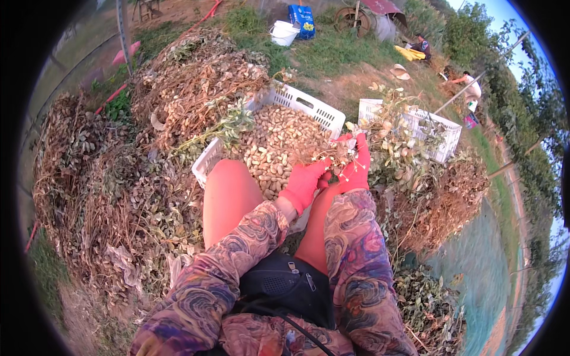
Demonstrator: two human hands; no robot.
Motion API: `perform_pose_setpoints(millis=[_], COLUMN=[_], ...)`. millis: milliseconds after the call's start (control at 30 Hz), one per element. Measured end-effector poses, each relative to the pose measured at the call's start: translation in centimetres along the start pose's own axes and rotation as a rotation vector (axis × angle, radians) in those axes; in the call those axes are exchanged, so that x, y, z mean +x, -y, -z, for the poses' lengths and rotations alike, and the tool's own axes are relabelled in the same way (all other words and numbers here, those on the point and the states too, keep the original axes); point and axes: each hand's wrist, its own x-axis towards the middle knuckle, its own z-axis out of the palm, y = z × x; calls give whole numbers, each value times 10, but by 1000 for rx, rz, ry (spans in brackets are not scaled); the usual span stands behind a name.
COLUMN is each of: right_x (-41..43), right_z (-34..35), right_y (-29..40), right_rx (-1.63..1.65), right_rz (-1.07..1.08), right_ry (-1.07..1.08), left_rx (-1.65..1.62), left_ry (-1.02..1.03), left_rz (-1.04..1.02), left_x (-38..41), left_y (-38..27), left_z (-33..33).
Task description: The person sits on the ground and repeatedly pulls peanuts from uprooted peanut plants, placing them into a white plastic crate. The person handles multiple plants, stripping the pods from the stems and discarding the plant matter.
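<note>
Both of my hands wear red gloves and meet above my right knee. My left hand (304,182) has its fingers closed at the roots of a dried peanut plant (340,155). My right hand (358,167) grips the same plant by its stems and leaves, a little farther right. Thin roots stick out between the two hands; whether pods hang on them is hard to tell. Just beyond my knees stands a white plastic crate (307,103) holding many loose peanuts (271,155) in their shells. A leafy green stalk (218,129) lies across the crate's left side.
Heaps of dried peanut plants (111,191) rise on my left. A second white crate (438,133) bears more plants at right, near green netting (476,267). Farther off are a white bucket (283,33), a blue bag (303,21), a straw hat (399,72) and two people.
</note>
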Motion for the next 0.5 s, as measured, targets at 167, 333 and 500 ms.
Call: perform_pose_setpoints(millis=[167, 333, 500], right_x=[-11, -15, 0], right_z=[-7, -14, 5], right_y=[6, -1, 25], right_rx=[-5, -74, 236], right_rz=[-48, -52, -119], right_ry=[57, 61, 302], left_rx=[118, 165, 372], left_ry=[125, 287, 141], left_rz=[113, 59, -11], left_x=[-14, -33, -74], left_y=[-11, -15, -31], left_z=[3, 19, 39])
